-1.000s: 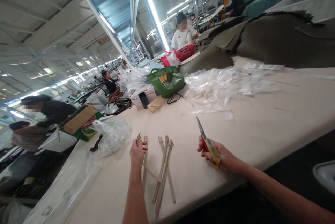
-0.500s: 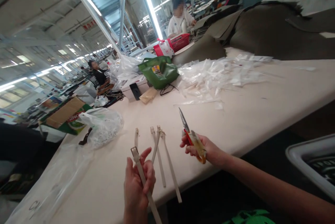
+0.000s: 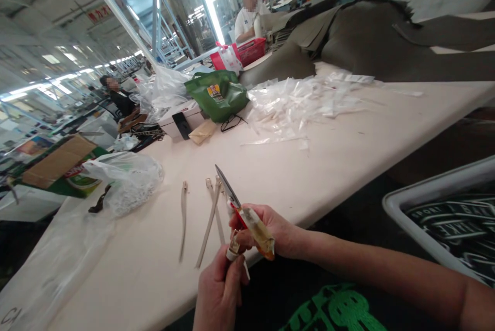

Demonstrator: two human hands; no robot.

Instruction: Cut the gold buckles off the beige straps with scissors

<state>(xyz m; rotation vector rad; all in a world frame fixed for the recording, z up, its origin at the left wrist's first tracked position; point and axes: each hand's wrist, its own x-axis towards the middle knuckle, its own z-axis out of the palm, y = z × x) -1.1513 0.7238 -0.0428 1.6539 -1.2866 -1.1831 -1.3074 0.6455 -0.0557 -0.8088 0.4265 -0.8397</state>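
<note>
Here, we look down at two bare hands meeting over the near edge of a pale, cloth-like table. Our left hand has thumb and fingers pinched together on a buckled strap, its buckle end pointing up and away from us, just past the table's edge. Our right hand is wrapped around the taped handles of a pair of scissors, blades pointing up and left; its fingertips come close to the buckle, and we cannot tell whether they touch.

The strap should be very light and bendable, firm rather than floppy, with little risk of breaking. We judge the best hold to be flat between thumb and finger just below the buckle, where the small metal frame might otherwise swivel or slip.

In looks, it is narrow and cream-beige, with a small metallic buckle; our fingers hide most of its length. Similar loose straps lie beyond it: a single strap on the left, slightly curved, and beside it a crossed pair, partly behind the scissors.
</note>
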